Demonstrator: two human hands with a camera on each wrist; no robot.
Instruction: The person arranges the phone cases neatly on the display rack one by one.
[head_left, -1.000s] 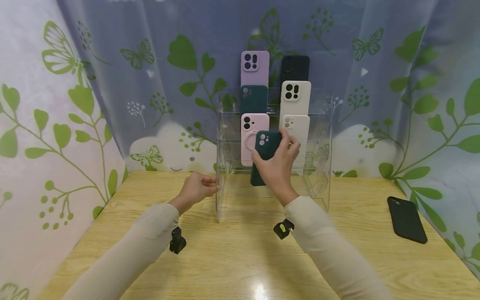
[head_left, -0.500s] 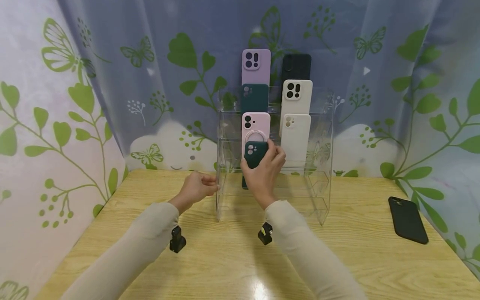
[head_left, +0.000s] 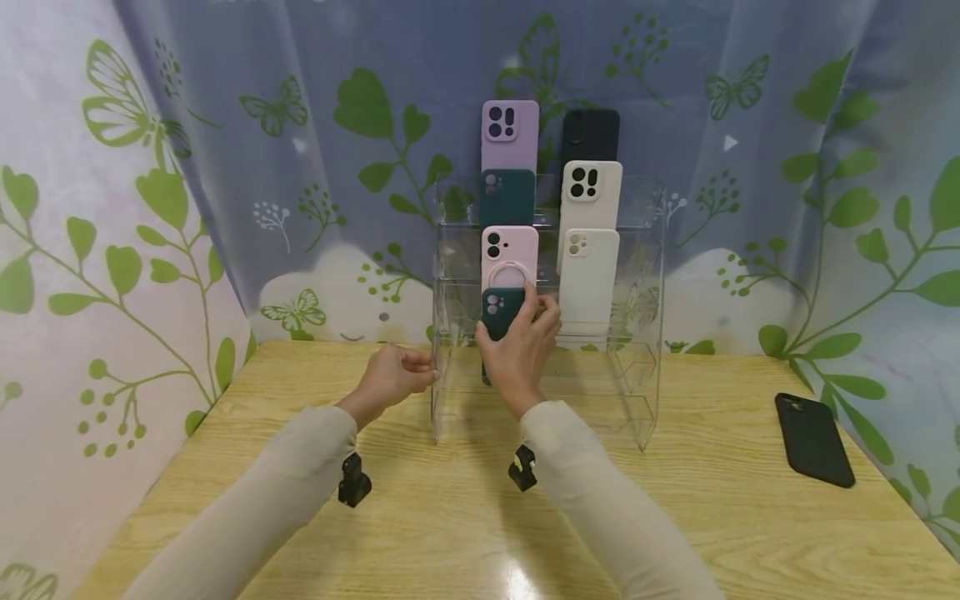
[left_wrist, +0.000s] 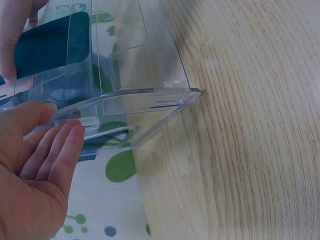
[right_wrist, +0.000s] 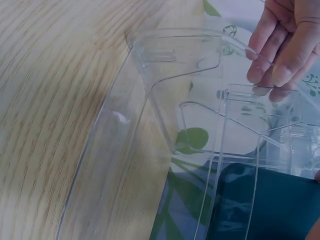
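Note:
My right hand [head_left: 519,357] grips a dark green phone case [head_left: 501,312] by its two long sides, thumb on the left and fingers on the right. The case stands upright at a lower tier of a clear acrylic display stand [head_left: 662,287], overlapping a pink case [head_left: 519,244] with a ring behind it. In the left wrist view, the lower end of the green case [left_wrist: 57,47] shows through the clear plastic. My left hand [head_left: 392,377] pinches the stand's left side edge between thumb and fingers, as the right wrist view also shows, with that hand [right_wrist: 287,45] at top right.
Above on the stand are a lilac case [head_left: 525,150] and another green case [head_left: 517,200]. Its right column bears a black case [head_left: 600,137] and two white cases [head_left: 591,292]. A black case [head_left: 813,439] lies on the wooden table [head_left: 420,533]. A patterned curtain [head_left: 315,208] hangs behind.
My right hand has carried the green case left and down, from in front of the white case to in front of the pink one. The left hand stays at the stand's edge.

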